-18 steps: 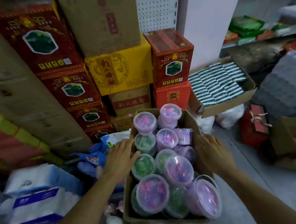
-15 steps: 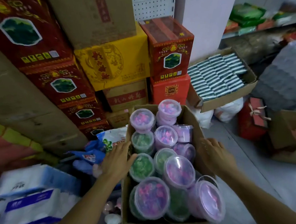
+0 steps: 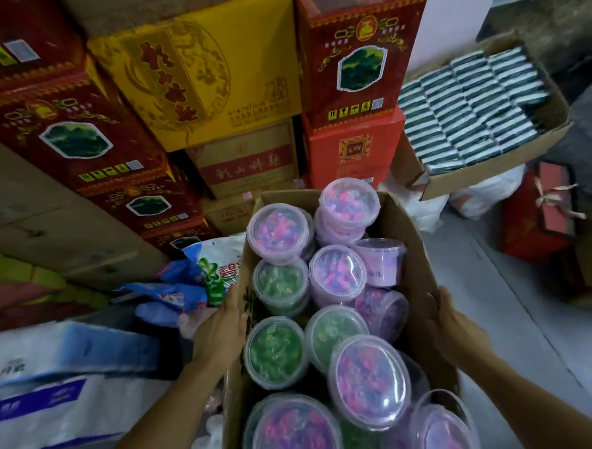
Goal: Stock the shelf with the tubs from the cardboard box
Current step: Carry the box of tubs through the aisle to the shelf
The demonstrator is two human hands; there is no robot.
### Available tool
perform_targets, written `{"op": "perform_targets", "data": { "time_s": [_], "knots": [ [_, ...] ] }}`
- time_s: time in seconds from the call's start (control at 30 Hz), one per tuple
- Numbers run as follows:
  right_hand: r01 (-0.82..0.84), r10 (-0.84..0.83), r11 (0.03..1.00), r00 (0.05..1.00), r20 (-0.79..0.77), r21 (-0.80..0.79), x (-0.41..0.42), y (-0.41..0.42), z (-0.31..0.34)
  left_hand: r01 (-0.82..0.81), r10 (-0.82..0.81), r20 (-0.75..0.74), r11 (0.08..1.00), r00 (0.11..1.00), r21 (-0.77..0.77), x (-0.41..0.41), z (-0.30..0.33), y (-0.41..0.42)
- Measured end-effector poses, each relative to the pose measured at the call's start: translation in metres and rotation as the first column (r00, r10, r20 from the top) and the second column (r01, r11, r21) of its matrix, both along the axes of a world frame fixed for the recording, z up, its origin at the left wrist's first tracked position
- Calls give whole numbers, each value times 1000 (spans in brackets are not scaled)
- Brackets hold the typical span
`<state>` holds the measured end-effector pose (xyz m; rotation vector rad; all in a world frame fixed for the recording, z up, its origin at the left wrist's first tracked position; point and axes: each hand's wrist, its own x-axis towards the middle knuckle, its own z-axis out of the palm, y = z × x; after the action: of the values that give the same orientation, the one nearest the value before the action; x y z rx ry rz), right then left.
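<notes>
Gripping the cardboard box (image 3: 419, 265) of tubs (image 3: 368, 382) between both hands; left hand (image 3: 218, 330) flat on its left wall. Right hand (image 3: 454, 325) clasps the right wall, fingers tucked behind.

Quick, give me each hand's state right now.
Left hand: closed on the cardboard box, left wall.
Right hand: closed on its right wall.

Dim, soft indoor light; edges blurred and bowed, glare on tub lids (image 3: 368, 382).
</notes>
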<state>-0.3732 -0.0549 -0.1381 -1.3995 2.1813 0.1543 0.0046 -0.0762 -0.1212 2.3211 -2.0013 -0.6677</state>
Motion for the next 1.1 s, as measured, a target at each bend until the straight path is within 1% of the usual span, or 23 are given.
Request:
{"op": "perform_targets", "data": {
  "time_s": [0.17,0.27,0.37,0.53,0.83,1.0,1.1],
  "knots": [
    [-3,0,995,1000,-27,-95,-4,-4,-17,-44,44,38,999,998,3,-1,-10,-9],
    [-34,30,993,999,-38,-117,-6,-4,-17,14,-15,85,1000,996,7,2,-11,-9],
    [-31,22,985,998,-54,-170,-5,-5,-15,55,-53,63,998,997,-28,4,-10,-9],
    [-5,-1,962,1000,-19,-274,-3,2,-10,18,-14,56,997,998,-76,8,-10,-6],
    [-16,36,936,998,48,-351,-10,26,24,-20,28,84,996,996,-87,8,11,21],
    [-15,22,933,1000,15,-361,-12,49,46,3,4,100,997,995,-76,5,35,43],
    [3,-3,930,1000,1,-367,-10,70,59,37,-31,68,995,997,-94,7,49,55]
  ]
}}
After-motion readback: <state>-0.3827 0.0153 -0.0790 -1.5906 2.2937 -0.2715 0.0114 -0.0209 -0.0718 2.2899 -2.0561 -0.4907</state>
